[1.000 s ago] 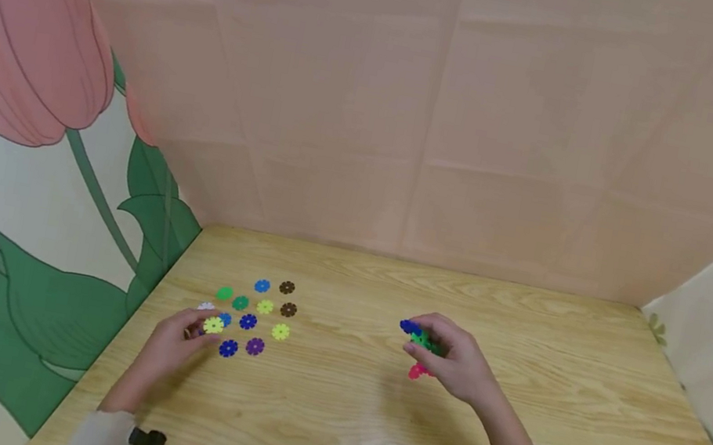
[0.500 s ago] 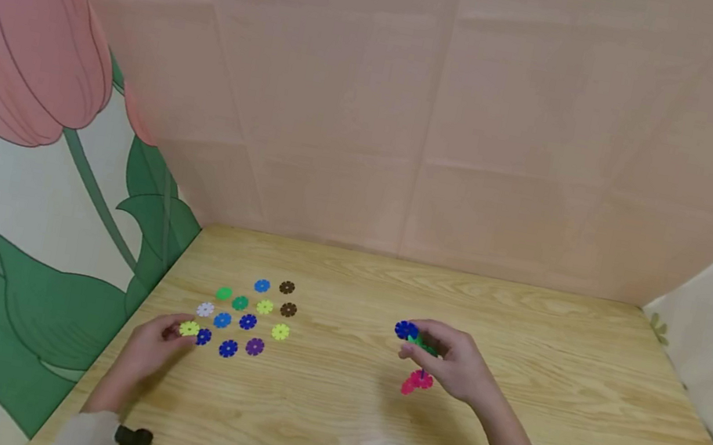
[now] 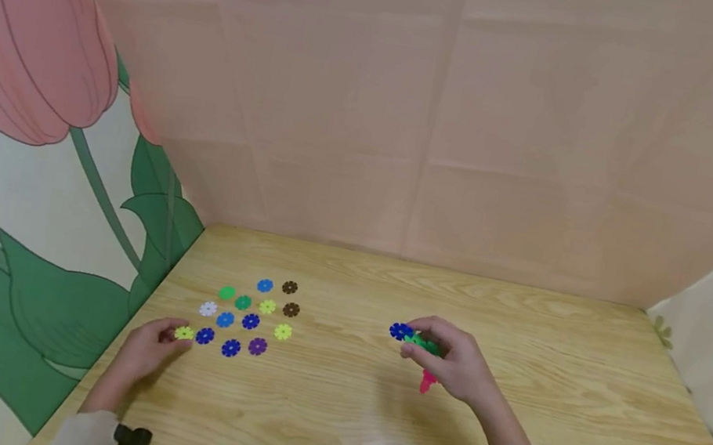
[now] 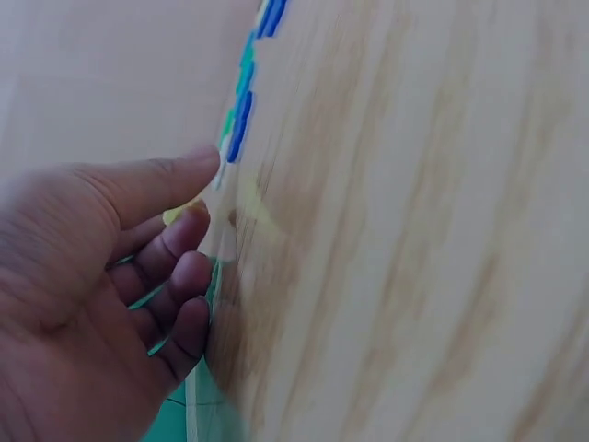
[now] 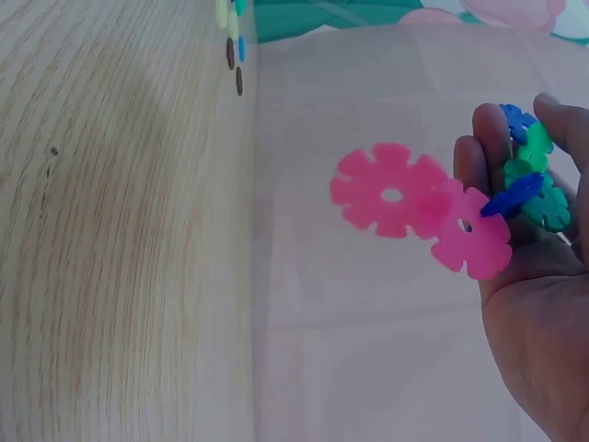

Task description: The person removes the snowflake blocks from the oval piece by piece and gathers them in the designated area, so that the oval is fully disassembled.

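At the left of the tabletop my left hand (image 3: 146, 349) pinches a yellow flower-shaped interlocking disc (image 3: 184, 333) low over the wood. The left wrist view shows only a bit of the yellow disc (image 4: 171, 215) behind the fingers. A dark blue disc (image 3: 204, 336) lies right beside it. My right hand (image 3: 450, 358) holds a chain of joined discs above the table: a blue disc (image 3: 401, 331) sticks out past the fingertips, green discs (image 3: 424, 343) sit in the grip, and pink discs (image 5: 391, 191) hang below. The palm and fingers hide part of the chain.
Several loose discs lie flat in loose rows on the left half of the wooden table (image 3: 324, 408), among them a white disc (image 3: 208, 309), a purple disc (image 3: 258, 347) and a brown disc (image 3: 291, 310). A pink cloth (image 3: 427, 147) hangs behind the table.
My left hand has moved left and nearer with the yellow disc, to beside the dark blue disc. In my right hand the chain has turned, so the blue disc juts further left.
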{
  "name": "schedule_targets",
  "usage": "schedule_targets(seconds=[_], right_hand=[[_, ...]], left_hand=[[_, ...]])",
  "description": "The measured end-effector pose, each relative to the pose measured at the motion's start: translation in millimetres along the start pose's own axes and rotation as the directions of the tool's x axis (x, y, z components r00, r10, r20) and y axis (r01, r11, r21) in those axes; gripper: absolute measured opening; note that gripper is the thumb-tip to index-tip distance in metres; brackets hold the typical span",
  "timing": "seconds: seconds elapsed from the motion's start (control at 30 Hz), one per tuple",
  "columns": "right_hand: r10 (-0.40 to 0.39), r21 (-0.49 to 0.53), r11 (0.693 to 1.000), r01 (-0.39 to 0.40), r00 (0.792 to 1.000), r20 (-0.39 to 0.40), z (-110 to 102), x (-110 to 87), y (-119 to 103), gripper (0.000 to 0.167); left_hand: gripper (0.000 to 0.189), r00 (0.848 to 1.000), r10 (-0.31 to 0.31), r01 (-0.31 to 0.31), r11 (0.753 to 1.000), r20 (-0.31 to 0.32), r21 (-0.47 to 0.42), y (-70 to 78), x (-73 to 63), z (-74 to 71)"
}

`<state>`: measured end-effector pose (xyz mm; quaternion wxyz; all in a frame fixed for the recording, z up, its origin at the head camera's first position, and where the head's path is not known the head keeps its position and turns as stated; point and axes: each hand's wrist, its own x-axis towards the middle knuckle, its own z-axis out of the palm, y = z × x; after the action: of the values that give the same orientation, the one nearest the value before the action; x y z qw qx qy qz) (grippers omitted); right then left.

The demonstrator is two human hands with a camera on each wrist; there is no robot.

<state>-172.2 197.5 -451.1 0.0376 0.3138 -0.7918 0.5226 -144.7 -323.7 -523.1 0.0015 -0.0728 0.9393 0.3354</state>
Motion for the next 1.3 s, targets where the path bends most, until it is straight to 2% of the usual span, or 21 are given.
schedule_targets(seconds=[0.17,0.27,0.47,0.6,0.77,0.87,0.97,1.13,1.3], right_hand=[[-0.089,0.008,0.996,0.089,0.996,-0.004,1,0.4,1,0.023],[-0.105,0.009,0.994,0.105,0.994,-0.009,1,0.3,0,0.024],[-0.072,-0.038,0.997,0.071,0.997,-0.031,1,0.5,0,0.024],[-0.043,-0.046,0.998,0.041,0.998,-0.045,2,0.4,0,0.025],[-0.059,-0.065,0.996,0.055,0.997,-0.053,3,0.5,0,0.026],[-0.071,-0.066,0.996,0.068,0.997,-0.042,3,0.4,0,0.027],[-0.073,-0.052,0.996,0.072,0.997,-0.034,2,0.1,-1,0.027],[-0.086,-0.031,0.996,0.085,0.995,-0.042,3,-0.3,-1,0.028],[-0.099,-0.016,0.995,0.098,0.993,-0.057,4,0.3,-5,0.029]], left_hand=[[0.047,1.000,-0.011,0.012,0.999,-0.007,0.036,-1.7,2.1,1.9],[0.046,1.000,-0.011,0.013,0.998,-0.027,0.057,-2.0,2.6,3.0],[0.045,0.999,-0.010,0.015,0.996,-0.051,0.084,1.4,2.0,4.0],[0.045,0.998,-0.032,0.037,0.994,-0.050,0.099,3.9,1.7,4.7],[0.045,0.996,-0.058,0.065,0.992,-0.066,0.110,11.7,0.6,7.0],[0.045,0.994,-0.047,0.057,0.993,-0.098,0.101,25.6,-1.6,11.2],[0.043,0.991,0.000,0.010,0.997,-0.133,0.073,46.3,-3.3,17.1],[0.039,0.984,0.092,-0.089,0.996,-0.150,0.023,84.8,-4.3,29.0],[0.037,0.971,0.195,-0.200,0.979,-0.137,-0.025,119.4,-6.5,41.0]])
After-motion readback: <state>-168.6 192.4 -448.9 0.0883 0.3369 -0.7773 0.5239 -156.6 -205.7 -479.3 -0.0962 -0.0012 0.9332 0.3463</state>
